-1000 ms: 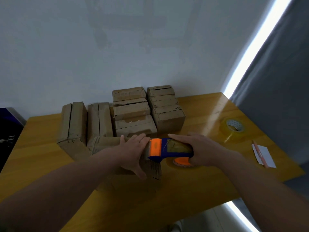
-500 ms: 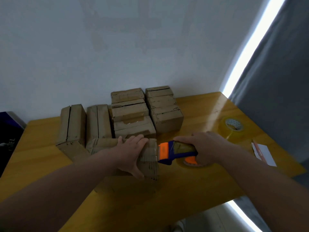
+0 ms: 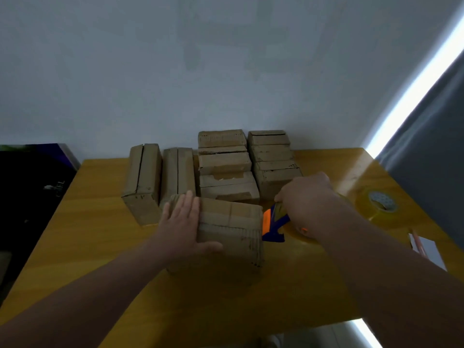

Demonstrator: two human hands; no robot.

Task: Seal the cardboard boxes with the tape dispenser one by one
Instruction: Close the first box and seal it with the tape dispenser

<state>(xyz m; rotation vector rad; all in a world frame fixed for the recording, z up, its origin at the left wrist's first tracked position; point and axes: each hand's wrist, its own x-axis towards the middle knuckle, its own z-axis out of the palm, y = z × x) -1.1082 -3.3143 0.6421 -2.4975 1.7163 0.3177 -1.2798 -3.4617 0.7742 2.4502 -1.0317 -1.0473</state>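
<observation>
While my left hand (image 3: pixel 184 227) lay flat on the cardboard box (image 3: pixel 233 229), fingers straight and thumb down its near side, my right hand (image 3: pixel 306 199) gripped the tape dispenser (image 3: pixel 272 226) with curled fingers. Its orange-and-blue head met the box's right end, mid-tabletop (image 3: pixel 100 222), before the other boxes (image 3: pixel 226 167) along the far edge.

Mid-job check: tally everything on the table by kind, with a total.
Boxes: 9
Tape dispenser: 1
Tape roll: 1
White card: 1
Thin stick on the card, possibly a pencil: 1
Total: 13
</observation>
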